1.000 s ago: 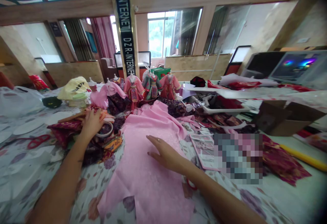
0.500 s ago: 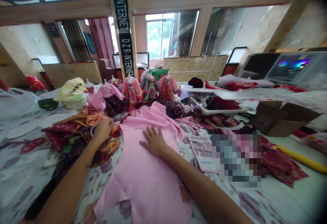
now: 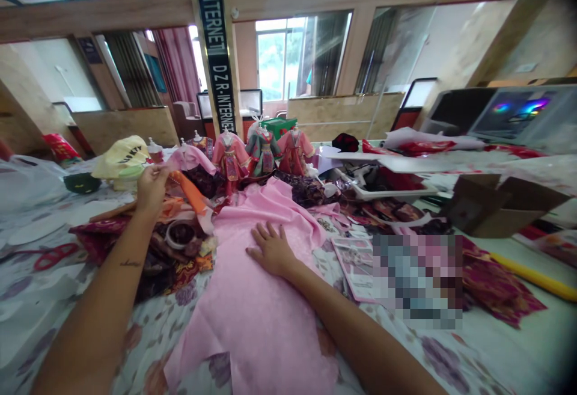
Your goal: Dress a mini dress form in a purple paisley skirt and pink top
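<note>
Pinched at its upper end, a strip of orange cloth hangs from my left hand above the heap of patterned fabric at the left. A roll of tape lies on that heap, below the strip. My right hand rests flat with fingers spread on a large piece of pink cloth, which lies over the floral tablecloth. Beyond the cloth stand several small dress forms in robes, among them a pink and red one.
Red-handled scissors lie at the far left. To the right are a booklet, an open cardboard box, a white tray of items and a yellow tube. A yellow cap sits at the back left.
My left hand has moved up and left from the fabric heap, lifting the end of the orange strip. The tape roll now shows fully. My right hand has stayed on the pink cloth.
</note>
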`<act>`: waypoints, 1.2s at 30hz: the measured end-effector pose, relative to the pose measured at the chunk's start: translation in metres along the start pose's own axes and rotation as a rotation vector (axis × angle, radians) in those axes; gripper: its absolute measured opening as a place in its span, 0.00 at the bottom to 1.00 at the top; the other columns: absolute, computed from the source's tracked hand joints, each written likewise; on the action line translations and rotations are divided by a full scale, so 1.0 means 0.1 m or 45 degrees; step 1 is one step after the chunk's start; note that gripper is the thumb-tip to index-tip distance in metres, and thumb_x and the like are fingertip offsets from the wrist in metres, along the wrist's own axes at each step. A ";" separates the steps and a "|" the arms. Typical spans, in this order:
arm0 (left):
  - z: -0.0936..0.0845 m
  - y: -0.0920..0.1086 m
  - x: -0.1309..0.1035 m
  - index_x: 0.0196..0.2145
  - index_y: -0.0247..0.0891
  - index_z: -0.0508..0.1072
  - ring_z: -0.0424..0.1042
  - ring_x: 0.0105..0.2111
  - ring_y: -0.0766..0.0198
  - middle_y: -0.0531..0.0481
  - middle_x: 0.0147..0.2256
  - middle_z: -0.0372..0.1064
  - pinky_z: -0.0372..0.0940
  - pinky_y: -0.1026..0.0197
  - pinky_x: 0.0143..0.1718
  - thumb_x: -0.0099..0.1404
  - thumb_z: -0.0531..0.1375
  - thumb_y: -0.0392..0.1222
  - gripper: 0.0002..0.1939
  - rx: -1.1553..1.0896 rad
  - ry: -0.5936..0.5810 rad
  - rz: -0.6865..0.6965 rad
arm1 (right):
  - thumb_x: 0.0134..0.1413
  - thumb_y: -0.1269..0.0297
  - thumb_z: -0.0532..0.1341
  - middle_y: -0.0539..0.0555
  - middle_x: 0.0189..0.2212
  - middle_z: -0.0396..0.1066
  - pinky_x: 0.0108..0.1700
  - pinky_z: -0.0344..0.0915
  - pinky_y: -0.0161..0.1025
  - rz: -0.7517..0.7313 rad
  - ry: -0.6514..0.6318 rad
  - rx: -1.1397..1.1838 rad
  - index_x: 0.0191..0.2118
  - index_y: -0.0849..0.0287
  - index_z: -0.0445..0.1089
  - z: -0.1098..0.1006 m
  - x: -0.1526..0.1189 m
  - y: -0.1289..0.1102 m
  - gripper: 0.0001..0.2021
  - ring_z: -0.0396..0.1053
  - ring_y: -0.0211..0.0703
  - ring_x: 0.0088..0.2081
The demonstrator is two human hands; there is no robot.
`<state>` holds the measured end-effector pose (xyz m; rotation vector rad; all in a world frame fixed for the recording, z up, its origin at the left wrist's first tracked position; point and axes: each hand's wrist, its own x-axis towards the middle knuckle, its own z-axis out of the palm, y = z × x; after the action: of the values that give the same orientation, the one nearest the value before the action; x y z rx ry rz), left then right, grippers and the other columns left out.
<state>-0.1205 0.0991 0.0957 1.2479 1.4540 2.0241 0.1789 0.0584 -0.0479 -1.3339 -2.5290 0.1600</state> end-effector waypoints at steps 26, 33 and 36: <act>0.72 0.74 -1.61 0.34 0.37 0.66 0.64 0.21 0.74 0.56 0.26 0.63 0.59 0.72 0.21 0.61 0.59 0.47 0.10 -0.562 -1.381 -0.743 | 0.40 0.49 0.67 0.51 0.33 0.75 0.38 0.68 0.37 0.124 0.010 2.355 0.39 0.56 0.72 -0.96 -0.65 -0.08 0.21 0.73 0.42 0.34; 0.47 0.31 -1.91 0.42 0.38 0.70 0.66 0.25 0.70 0.52 0.29 0.69 0.59 0.69 0.25 0.56 0.59 0.60 0.25 -0.187 -1.870 -0.903 | 0.42 0.67 0.68 0.49 0.26 0.74 0.33 0.66 0.30 0.389 0.089 2.392 0.30 0.60 0.72 -1.08 -1.07 0.01 0.07 0.71 0.35 0.27; 0.35 0.41 -1.80 0.36 0.37 0.75 0.67 0.28 0.68 0.52 0.30 0.71 0.62 0.66 0.32 0.52 0.66 0.52 0.18 -0.071 -2.138 -0.727 | 0.40 0.67 0.68 0.50 0.29 0.75 0.36 0.67 0.32 0.385 0.138 2.412 0.33 0.59 0.72 -1.16 -1.05 0.00 0.10 0.73 0.38 0.31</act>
<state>0.0152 -0.0240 0.0540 1.5070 0.6463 0.2171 0.2691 -0.0313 0.0426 -0.6517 -0.9500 1.7887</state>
